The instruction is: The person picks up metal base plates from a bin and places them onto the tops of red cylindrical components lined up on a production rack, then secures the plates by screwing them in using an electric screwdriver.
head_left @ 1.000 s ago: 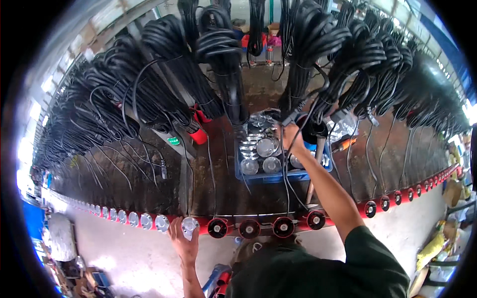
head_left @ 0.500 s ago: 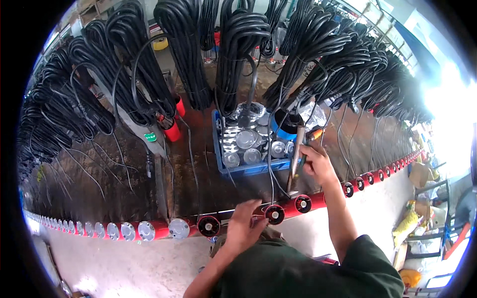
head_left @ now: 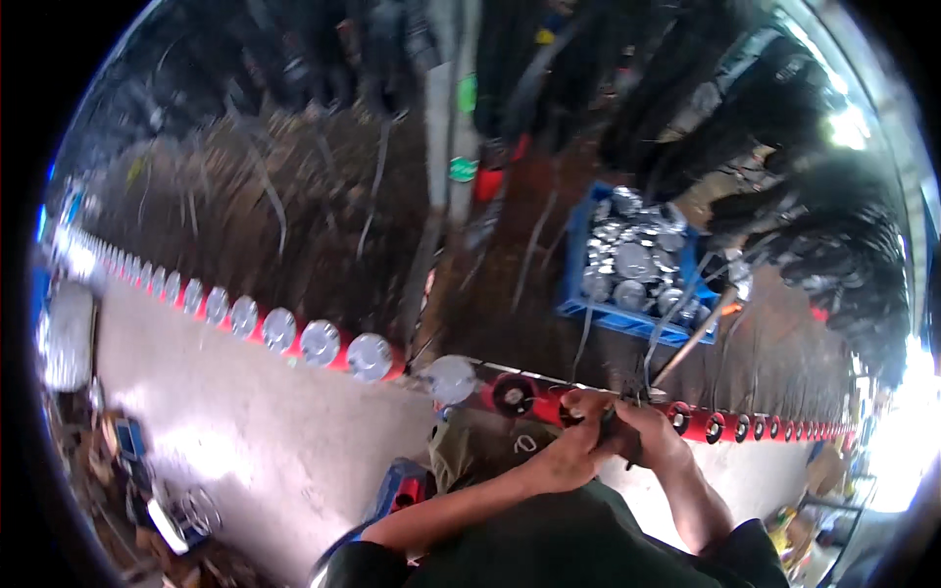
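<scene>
My left hand and my right hand meet in front of the row of red tubes at the table's near edge. My right hand's fingers are closed around a dark hand tool; its kind is blurred. The left hand is closed too, its fingertips at a tube's open end, and what it pinches is hidden. Just left is a red tube with a black open end. Farther left, a tube wears a round silver cap. Thin grey wires come down to the tubes by my hands.
A blue crate of silver discs stands on the dark table. A long stick-like tool leans beside it, near something orange. Bundles of black cable hang behind. Capped red tubes run left, open ones right.
My right hand has come down from beside the crate to meet my left hand at the tubes. The head view has turned left, shifting the crate to the right.
</scene>
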Motion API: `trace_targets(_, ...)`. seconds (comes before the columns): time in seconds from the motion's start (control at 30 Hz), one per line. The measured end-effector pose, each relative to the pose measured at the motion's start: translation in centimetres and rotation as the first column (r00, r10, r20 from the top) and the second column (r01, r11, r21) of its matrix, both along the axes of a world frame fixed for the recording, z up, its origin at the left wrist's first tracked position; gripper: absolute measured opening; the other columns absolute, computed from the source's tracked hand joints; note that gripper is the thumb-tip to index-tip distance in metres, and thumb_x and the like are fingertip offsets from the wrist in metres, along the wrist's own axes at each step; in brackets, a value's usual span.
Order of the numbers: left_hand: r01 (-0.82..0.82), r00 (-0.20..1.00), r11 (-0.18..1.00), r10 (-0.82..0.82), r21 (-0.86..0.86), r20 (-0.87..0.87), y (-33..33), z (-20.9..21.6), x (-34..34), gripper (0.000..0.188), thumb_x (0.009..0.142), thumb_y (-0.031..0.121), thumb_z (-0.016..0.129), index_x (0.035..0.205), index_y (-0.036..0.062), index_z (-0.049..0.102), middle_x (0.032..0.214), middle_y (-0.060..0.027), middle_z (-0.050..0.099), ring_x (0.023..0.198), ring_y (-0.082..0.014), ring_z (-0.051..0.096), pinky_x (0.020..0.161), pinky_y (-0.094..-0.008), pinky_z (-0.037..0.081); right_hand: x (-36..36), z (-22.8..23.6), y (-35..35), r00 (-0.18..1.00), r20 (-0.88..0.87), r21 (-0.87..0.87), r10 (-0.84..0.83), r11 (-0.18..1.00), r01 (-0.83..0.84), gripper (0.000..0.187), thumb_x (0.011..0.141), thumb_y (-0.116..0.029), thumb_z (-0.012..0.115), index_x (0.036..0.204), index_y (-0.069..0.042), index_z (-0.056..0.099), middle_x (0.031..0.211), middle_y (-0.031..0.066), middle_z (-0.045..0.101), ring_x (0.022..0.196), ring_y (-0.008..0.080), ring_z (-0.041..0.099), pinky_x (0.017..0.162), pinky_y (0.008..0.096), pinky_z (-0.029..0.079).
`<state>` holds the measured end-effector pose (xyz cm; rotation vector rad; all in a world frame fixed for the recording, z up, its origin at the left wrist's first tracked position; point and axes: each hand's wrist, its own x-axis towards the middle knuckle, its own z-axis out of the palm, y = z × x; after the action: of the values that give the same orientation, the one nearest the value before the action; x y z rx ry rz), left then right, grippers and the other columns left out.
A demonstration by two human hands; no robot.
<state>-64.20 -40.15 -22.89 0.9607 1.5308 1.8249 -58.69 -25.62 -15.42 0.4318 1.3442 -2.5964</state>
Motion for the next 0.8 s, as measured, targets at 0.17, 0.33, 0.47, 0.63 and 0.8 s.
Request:
trace_targets(0.17,-0.159,0.984,0.845,0.18,-0.511,-0.009,-11.8,-1.2,-4.8,0.048,0.091,0.029,0.081,0.119,-0.0015,0.057,0.098,-0.0172,0.063,0.09,-0.0359,0.065,0.08,-0.0442,0.054,-4.9,1.3,1.0,0.9,0.409,0.441,0.153,0.83,-0.342,0.032,0.11,-0.033,0.048,0.09,-0.008,0.049,0.075,0.0044,0.052,0.081,0.0195,0.063,0.072,0.039,0.05)
trace_targets(0.33,-0.627,0.779,0.691,0.57,-0.359,-0.263,-13.8,-9.1,-8.0,0.111,0.06,0.029,0.1,0.147,-0.0028,0.038,0.148,-0.0262,0.046,0.138,-0.0452,0.044,0.114,-0.0498,0.04,-10.0,1.2,-2.6,0.712,0.503,0.836,0.49,-0.486,-0.256,0.059,0.077,-0.02,0.082,0.124,0.001,0.053,0.113,0.0231,0.06,0.107,0.0377,0.063,0.089,0.0461,0.052)
trace_targets(0.47,-0.664,0.743,0.728,0.617,-0.171,-0.259,-12.3,-13.2,-10.6,0.11,0.059,0.028,0.1,0.149,0.001,0.045,0.144,-0.0205,0.053,0.133,-0.0401,0.053,0.114,-0.047,0.042,-14.3,-0.2,-3.7,0.543,0.653,0.698,0.528,-0.698,-0.16,0.051,0.074,-0.019,0.081,0.116,-0.002,0.058,0.11,0.0165,0.058,0.103,0.0344,0.063,0.086,0.0449,0.053)
trace_targets(0.63,-0.647,0.749,0.761,0.623,-0.043,-0.227,-12.6,-14.0,-12.2,0.097,0.06,0.028,0.098,0.143,0.0034,0.053,0.128,-0.0159,0.064,0.119,-0.037,0.06,0.105,-0.0472,0.045,-18.2,0.2,-6.0,0.398,0.758,0.591,0.516,-0.802,-0.087,0.052,0.072,-0.019,0.081,0.118,-0.004,0.059,0.105,0.0107,0.057,0.1,0.0281,0.059,0.084,0.0395,0.051)
trace_targets(0.8,-0.678,0.706,0.732,0.672,0.058,-0.225,-12.4,-14.6,-12.3,0.08,0.059,0.027,0.095,0.129,0.0087,0.061,0.123,-0.0125,0.067,0.111,-0.0349,0.063,0.098,-0.0469,0.045,-20.4,0.4,-7.5,0.259,0.832,0.495,0.491,-0.867,0.055,0.061,0.068,-0.011,0.077,0.126,-0.001,0.059,0.106,0.0088,0.053,0.101,0.0251,0.052,0.083,0.0332,0.042)
